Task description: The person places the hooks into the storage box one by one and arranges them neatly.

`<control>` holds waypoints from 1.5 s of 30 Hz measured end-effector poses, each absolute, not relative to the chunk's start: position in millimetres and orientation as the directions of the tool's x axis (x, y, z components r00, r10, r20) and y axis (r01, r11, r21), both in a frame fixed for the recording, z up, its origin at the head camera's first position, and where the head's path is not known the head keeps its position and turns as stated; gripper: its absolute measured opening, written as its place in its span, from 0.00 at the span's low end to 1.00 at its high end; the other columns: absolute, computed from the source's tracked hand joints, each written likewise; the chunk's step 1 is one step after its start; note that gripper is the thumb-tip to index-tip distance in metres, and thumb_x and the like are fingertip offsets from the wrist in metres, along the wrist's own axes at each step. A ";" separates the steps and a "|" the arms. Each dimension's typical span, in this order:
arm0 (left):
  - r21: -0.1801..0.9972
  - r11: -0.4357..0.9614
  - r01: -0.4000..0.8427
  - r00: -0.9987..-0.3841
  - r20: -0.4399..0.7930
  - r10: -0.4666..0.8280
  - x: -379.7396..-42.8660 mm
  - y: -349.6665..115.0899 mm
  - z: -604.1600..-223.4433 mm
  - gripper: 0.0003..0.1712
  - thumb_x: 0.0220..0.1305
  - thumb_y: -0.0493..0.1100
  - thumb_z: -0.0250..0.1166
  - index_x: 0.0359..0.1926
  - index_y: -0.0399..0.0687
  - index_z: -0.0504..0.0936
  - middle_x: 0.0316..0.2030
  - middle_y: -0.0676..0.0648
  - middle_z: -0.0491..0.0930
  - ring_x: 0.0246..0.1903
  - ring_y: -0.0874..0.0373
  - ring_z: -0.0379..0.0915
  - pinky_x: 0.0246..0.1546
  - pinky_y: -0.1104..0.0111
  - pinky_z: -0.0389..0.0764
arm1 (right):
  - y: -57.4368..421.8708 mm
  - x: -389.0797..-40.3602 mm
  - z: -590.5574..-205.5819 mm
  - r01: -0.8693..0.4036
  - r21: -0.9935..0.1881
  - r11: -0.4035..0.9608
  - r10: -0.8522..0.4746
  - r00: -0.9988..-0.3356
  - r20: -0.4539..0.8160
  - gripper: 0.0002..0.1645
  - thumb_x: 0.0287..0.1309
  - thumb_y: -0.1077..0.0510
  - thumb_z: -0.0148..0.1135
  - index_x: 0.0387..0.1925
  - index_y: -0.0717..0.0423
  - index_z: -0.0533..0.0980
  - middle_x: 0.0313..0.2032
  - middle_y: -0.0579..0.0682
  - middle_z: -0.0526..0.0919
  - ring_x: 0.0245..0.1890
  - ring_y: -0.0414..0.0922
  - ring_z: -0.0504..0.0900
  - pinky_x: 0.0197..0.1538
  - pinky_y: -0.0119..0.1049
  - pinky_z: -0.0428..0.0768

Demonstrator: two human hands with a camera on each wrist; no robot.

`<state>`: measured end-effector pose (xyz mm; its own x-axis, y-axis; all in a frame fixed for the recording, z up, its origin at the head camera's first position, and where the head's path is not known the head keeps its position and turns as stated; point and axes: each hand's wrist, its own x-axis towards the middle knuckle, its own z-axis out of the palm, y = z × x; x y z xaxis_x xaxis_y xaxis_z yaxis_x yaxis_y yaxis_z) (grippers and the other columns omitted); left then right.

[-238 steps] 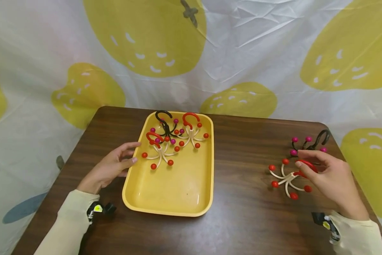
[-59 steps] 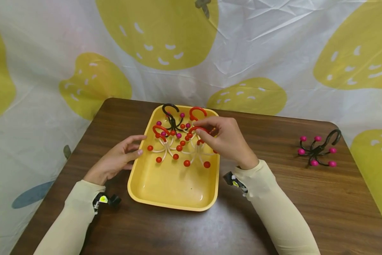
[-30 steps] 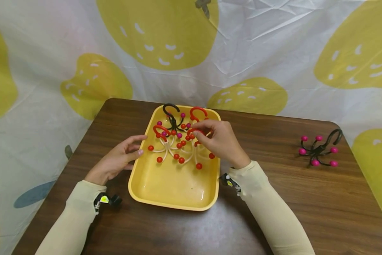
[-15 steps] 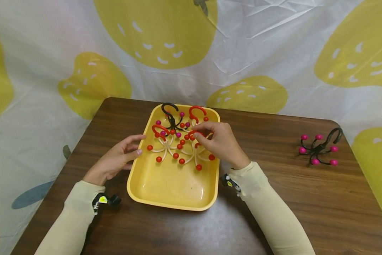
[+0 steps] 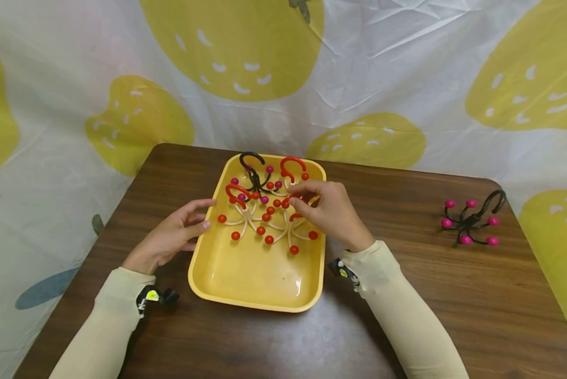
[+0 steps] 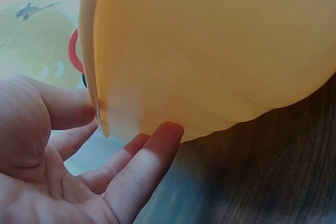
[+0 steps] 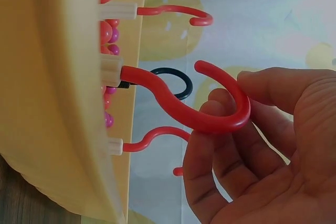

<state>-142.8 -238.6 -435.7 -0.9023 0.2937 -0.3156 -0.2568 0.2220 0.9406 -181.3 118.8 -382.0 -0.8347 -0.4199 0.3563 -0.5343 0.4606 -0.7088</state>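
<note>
A yellow tray point(image 5: 257, 287) holds several hook hangers with ball-tipped arms. In the right wrist view my right hand point(image 5: 333, 213) has thumb and fingers about the red hook of a white-armed hanger point(image 7: 202, 121). Its red balls sit low in the tray's right half. Beside it lies another white hanger with a red hook point(image 5: 246, 215); behind are a third such hanger point(image 5: 293, 159) and a black one with magenta balls point(image 5: 256, 181). My left hand point(image 5: 162, 242), fingers relaxed, touches the tray's left side, thumb at the rim and fingertips against the outer wall in the left wrist view.
A second black hanger with magenta balls point(image 5: 468, 222) stands on the brown wooden table point(image 5: 397, 273), near its right edge. Behind the table hangs a white cloth point(image 5: 373, 63) printed with yellow fruit.
My right hand has carried the white hanger from the table's right side into the tray, then shifted and turned it slightly left. In the last second little moves. My left hand keeps its place.
</note>
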 end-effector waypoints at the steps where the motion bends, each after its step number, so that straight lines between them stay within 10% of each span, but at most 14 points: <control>1: 0.940 0.224 -0.258 -0.902 -0.317 0.293 -142.8 -238.6 -435.7 0.35 0.81 0.40 0.58 0.82 0.56 0.58 0.71 0.28 0.67 0.55 0.45 0.84 0.48 0.50 0.90 | 119.2 -181.0 -381.8 -0.532 -0.709 0.462 -0.420 -0.836 0.354 0.11 0.65 0.61 0.74 0.48 0.55 0.90 0.43 0.49 0.93 0.34 0.40 0.88 0.39 0.39 0.90; 45: 0.955 0.194 -0.227 -0.921 -0.275 0.277 -141.6 -239.6 -442.7 0.34 0.81 0.42 0.60 0.82 0.54 0.62 0.70 0.29 0.69 0.53 0.49 0.85 0.45 0.53 0.91 | 157.5 -173.6 -371.2 -0.468 -0.726 0.504 -0.318 -0.882 0.348 0.12 0.66 0.56 0.73 0.49 0.52 0.89 0.40 0.47 0.93 0.29 0.42 0.88 0.34 0.32 0.86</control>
